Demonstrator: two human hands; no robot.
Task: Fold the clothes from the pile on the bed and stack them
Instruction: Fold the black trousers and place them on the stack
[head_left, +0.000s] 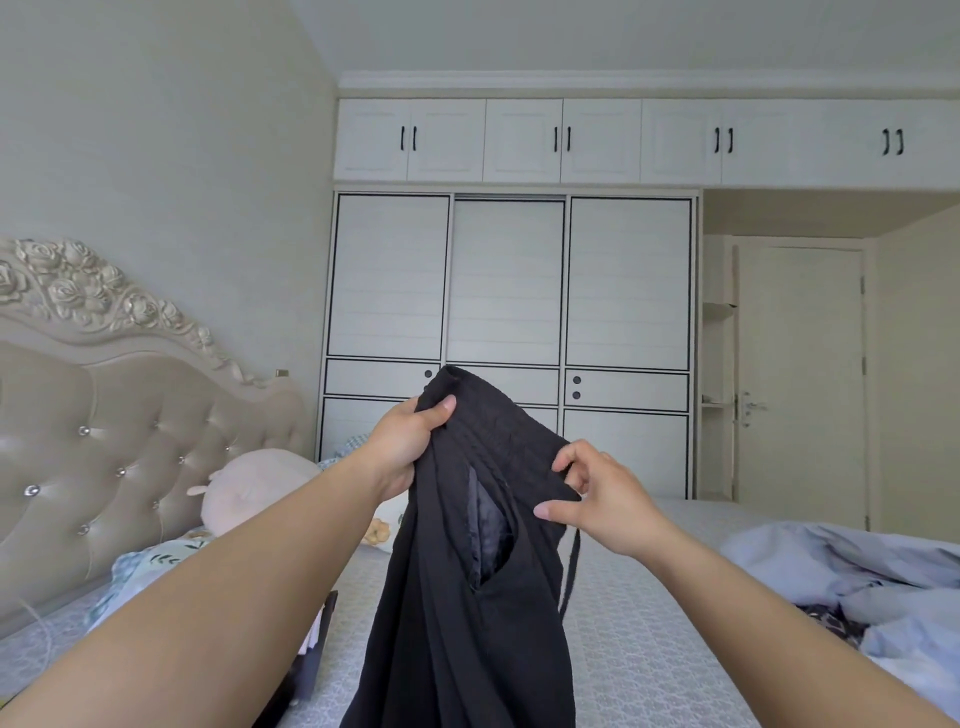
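Both hands hold black trousers (467, 597) up above the bed (623, 623). Left hand (402, 441) grips the waistband's left end, thumb on the front and fingers curled behind the cloth. Right hand (602, 499) pinches the waistband's right end between thumb and fingers. Trousers hang down from the waistband, a pocket lining exposed; a drawstring (571, 571) dangles on their right. Right of the trousers, a clothes pile (852, 587) lies on the bed. Left of them stand a headboard (104, 441) and a pillow (249, 493). Behind them stands a wardrobe (509, 280).
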